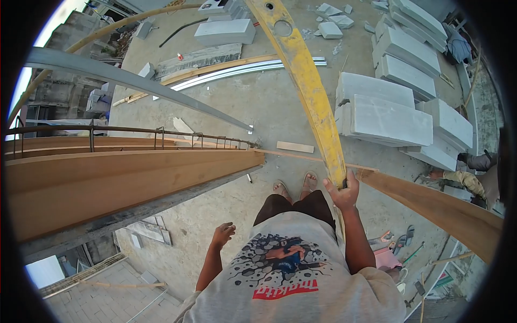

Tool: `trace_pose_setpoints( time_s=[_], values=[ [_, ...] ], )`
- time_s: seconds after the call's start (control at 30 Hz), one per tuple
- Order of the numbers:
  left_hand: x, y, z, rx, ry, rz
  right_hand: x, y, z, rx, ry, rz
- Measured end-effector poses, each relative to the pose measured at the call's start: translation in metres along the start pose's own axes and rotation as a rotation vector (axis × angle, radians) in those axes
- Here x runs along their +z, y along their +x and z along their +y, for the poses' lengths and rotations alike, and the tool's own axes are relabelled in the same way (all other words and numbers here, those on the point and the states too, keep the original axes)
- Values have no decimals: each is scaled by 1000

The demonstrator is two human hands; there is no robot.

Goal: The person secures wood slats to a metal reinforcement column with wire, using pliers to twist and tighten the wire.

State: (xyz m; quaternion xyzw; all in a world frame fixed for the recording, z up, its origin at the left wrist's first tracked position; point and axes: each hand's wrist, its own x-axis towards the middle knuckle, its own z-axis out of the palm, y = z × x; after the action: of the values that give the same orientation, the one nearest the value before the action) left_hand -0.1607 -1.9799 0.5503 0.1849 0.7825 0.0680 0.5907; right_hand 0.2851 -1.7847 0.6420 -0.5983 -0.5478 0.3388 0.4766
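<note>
My right hand (345,192) is wrapped round a long, scuffed yellow spirit level (313,102) near its lower end. The level rises from my hand to the top of the view, where a round opening shows in it. My left hand (223,235) hangs beside my body, fingers loosely bent and somewhat apart, with nothing seen in it. Ahead of my feet, a thin wooden strip (296,155) spans between a wide wooden board (134,180) on the left and another wooden board (431,207) on the right. A short piece of wood (295,147) lies on the floor.
White blocks (388,121) are stacked at the right, with more blocks (225,32) at the back. A grey metal bar (145,86) slants in from the left above a rebar frame (126,129). Metal channels (237,70) lie on the concrete. Another person's arm (463,180) shows at far right.
</note>
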Motion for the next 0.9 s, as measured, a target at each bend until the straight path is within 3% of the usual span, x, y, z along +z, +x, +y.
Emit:
trace_pose_setpoints(
  time_s=[0.3, 0.63, 0.9],
  values=[
    [40, 9, 49, 127, 24, -40, -23, 26, 22, 56, -103, -45],
    [-3, 47, 41, 62, -36, -16, 29, 55, -7, 71, -207, -98],
    [-25, 33, 54, 88, -183, 24, 64, 99, -30, 79, -201, -111]
  ],
)
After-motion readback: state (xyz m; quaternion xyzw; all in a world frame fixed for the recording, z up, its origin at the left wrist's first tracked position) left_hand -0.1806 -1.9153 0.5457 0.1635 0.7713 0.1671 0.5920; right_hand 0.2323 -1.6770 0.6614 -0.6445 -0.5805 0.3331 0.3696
